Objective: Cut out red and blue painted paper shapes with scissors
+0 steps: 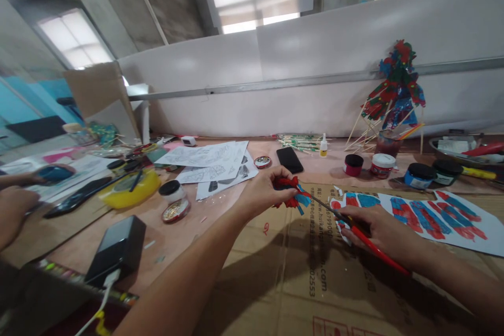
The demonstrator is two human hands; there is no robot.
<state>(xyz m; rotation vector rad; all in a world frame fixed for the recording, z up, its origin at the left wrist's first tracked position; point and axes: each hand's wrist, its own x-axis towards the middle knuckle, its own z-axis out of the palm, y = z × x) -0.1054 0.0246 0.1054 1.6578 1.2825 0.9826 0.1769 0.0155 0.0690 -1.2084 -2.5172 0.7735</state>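
My left hand [271,191] pinches a small cut-out of paper [290,194] painted red and blue, raised over the cardboard. In my right hand [378,226] is a pair of red-handled scissors [366,244], their slim dark metal tip pointing left and meeting or nearly meeting the cut-out's right edge. How far the blades are apart I cannot tell. Right of that hand lies a white sheet [464,236] with red and blue painted strips. Small painted scraps lie beneath my right hand. Printed cardboard [268,283] covers the table below both hands.
Paint jars [353,164] and a small glue bottle [323,146] stand behind. A red, blue and green paper figure on sticks [399,84] rises at the back right. Printed sheets [220,165], a phone [289,159], and a black box [116,249] lie around. Another person's hand [11,210] is at left.
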